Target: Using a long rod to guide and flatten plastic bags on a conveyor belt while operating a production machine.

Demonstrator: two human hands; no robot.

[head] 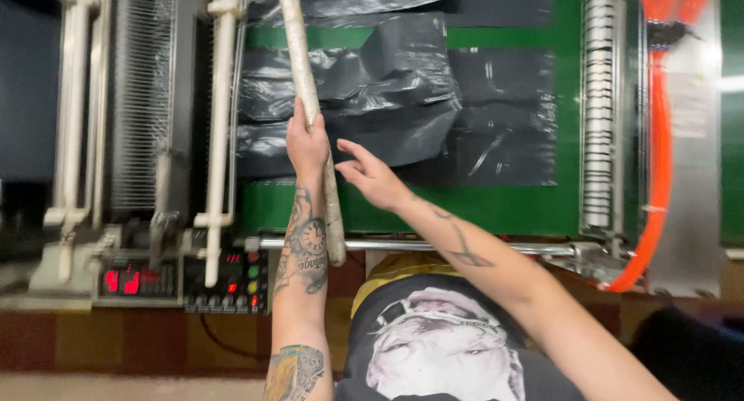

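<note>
My left hand [307,144] is raised and closed around a long pale cardboard tube [298,52] that runs from the top of the view down past my wrist. My right hand [369,174] is just to the right of the tube's lower part, fingers spread, not touching it as far as I can tell. Behind both hands, sheets of black plastic film [403,99] lie over a green machine surface [496,207].
A control panel [221,281] with red digit displays and coloured buttons sits at lower left. White pipes [221,130] and a metal comb-like rack [143,99] stand at left. An orange hose [659,145] and a ribbed roller [598,106] run down the right side.
</note>
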